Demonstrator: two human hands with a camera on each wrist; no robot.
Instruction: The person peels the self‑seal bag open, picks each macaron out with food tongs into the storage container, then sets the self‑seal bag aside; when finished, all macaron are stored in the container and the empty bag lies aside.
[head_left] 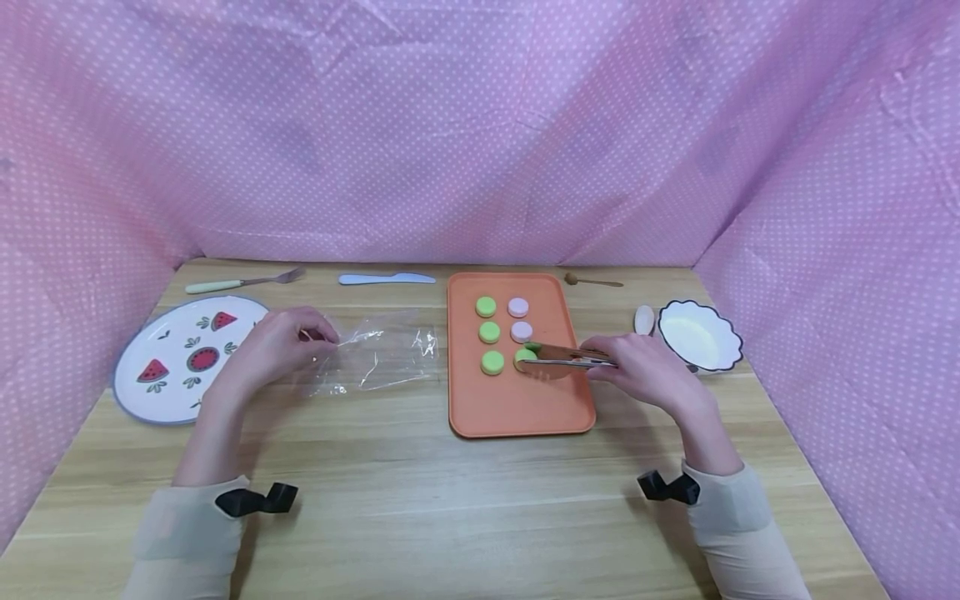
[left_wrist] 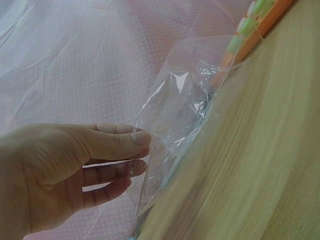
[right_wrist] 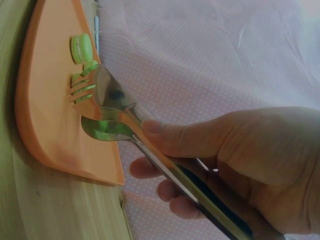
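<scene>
My left hand [head_left: 281,346] pinches the near edge of a clear plastic bag [left_wrist: 180,105] between thumb and fingers, the bag stretching right toward the tray. In my right hand [head_left: 645,367] is a pair of metal serving tongs [right_wrist: 155,155], one end fork-shaped and the other spoon-shaped. The tongs' tips are at a green macaron [head_left: 524,358] on the orange tray [head_left: 517,412]; in the right wrist view the forked end partly hides it. Other green macarons [head_left: 492,362] stand in a column to its left, and two pale pink macarons [head_left: 521,332] are behind it.
A watermelon-patterned plate [head_left: 168,400] lies at the left, with a fork [head_left: 240,283] behind it. A blue knife [head_left: 386,279] and a small wooden dipper [head_left: 592,281] lie along the back. At the right are a white spoon [head_left: 643,320] and a scalloped bowl [head_left: 699,333].
</scene>
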